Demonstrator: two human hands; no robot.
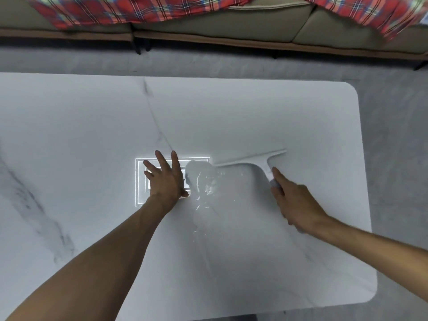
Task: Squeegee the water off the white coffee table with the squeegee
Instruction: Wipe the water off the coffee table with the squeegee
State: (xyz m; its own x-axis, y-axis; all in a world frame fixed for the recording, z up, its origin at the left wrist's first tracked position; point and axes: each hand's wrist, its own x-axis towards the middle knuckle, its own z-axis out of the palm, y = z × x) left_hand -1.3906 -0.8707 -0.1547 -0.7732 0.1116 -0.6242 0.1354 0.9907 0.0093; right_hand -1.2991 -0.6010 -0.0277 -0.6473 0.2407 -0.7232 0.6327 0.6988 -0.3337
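The white marble-veined coffee table [254,112] fills most of the view. A patch of water [206,184] glistens near its middle, trailing toward me. My right hand [294,205] grips the handle of a white squeegee [254,159], whose blade lies on the table just behind and to the right of the water. My left hand [165,179] rests flat on the table with fingers spread, just left of the wet patch, over a bright rectangular light reflection.
A beige sofa [231,22] with a red plaid blanket [115,10] runs along the far side, across a strip of grey floor [208,63]. The table's rounded right edge [361,144] is near the squeegee.
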